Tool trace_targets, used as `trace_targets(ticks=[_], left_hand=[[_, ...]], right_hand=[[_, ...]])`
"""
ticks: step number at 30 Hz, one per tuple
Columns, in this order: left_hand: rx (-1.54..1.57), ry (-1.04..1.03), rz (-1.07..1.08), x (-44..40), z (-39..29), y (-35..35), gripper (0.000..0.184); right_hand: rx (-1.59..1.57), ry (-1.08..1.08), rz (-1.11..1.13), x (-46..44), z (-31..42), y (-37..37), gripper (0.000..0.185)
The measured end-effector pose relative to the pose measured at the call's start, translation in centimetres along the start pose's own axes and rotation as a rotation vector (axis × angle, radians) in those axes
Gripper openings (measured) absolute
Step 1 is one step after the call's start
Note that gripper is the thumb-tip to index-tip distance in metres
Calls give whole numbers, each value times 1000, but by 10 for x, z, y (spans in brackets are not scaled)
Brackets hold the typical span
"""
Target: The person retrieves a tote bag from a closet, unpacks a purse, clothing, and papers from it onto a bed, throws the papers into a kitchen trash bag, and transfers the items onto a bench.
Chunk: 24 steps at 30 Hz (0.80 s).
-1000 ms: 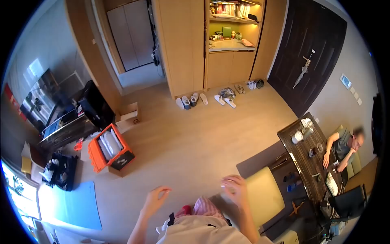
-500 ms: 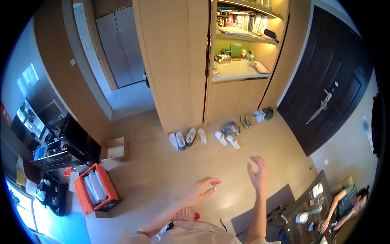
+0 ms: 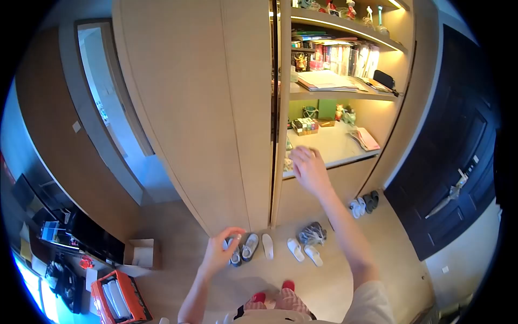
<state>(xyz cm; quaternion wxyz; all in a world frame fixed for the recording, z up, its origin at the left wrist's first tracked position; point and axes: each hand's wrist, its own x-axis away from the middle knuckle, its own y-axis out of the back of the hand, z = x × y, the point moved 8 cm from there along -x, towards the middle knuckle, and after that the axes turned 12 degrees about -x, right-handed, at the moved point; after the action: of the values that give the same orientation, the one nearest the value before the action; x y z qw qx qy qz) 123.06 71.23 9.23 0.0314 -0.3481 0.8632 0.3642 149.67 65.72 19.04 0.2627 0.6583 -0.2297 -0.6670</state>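
Note:
My right hand (image 3: 310,170) is raised in front of the lit cabinet, its bent fingers nearest the left end of the counter shelf (image 3: 334,147). It holds nothing that I can see, and whether its fingertips touch anything cannot be made out. Lower down, my left hand (image 3: 220,251) hangs over the floor, fingers loosely curved and thumb apart, with nothing in it. In the picture it partly covers a pair of grey-and-white shoes (image 3: 249,247). Between the hands rises a tall wooden cabinet panel (image 3: 205,108). A small box of coloured items (image 3: 305,126) stands on the counter.
White slippers (image 3: 304,252) and a plastic bag (image 3: 313,234) lie by the cabinet base. To the right is a dark door (image 3: 453,140) with an umbrella on its handle. An orange crate (image 3: 121,297) and an open cardboard box (image 3: 143,254) sit at lower left.
The view has moved closer to the cabinet. My right hand has risen toward the counter shelf, and my left has shifted left. The table and the person at lower right have left the view.

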Motion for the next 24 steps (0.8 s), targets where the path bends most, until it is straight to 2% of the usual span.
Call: trace_targets(ticks=[3, 5, 7, 8, 9, 10, 11, 13, 14, 15, 17, 20, 22, 23, 24], left_hand=[[-96, 28, 12, -39, -14, -29, 24], [-211, -26, -145, -47, -9, -34, 25], [-263, 178, -306, -40, 25, -33, 23], [-298, 259, -372, -39, 33, -32, 22], [-333, 344, -428, -40, 35, -29, 21], [-345, 365, -409, -46, 24, -35, 21], [-295, 365, -425, -55, 12, -42, 20], [-237, 362, -458, -83, -18, -54, 20], [-311, 320, -465, -106, -50, -50, 19], [-389, 286, -465, -126, -72, -52, 18], [-506, 117, -532, -161, -106, -62, 17], [-591, 45, -631, -198, -137, -61, 15], [-659, -10, -791, -214, -165, -43, 24], [-679, -15, -802, -224, -173, -40, 24], [-732, -18, -893, -230, -183, -35, 35]], right_hand=[[-66, 30, -47, -66, -86, -35, 27], [-96, 158, -123, -107, -115, -56, 24], [-34, 245, 64, -135, -136, -94, 21], [-44, 248, 48, -151, -151, -102, 21], [138, 297, 62, -161, -159, -116, 19], [310, 337, 98, -157, -166, -139, 18], [295, 338, 114, -156, -176, -153, 18], [403, 509, 103, -152, -186, -179, 19], [394, 561, 0, -156, -183, -171, 18], [385, 563, -1, -154, -179, -173, 18], [362, 411, 79, -150, -177, -184, 17], [283, 387, 5, -135, -159, -167, 18], [261, 356, 54, -136, -139, -143, 16], [238, 341, 122, -126, -125, -133, 16], [196, 328, 70, -113, -112, -124, 15]])
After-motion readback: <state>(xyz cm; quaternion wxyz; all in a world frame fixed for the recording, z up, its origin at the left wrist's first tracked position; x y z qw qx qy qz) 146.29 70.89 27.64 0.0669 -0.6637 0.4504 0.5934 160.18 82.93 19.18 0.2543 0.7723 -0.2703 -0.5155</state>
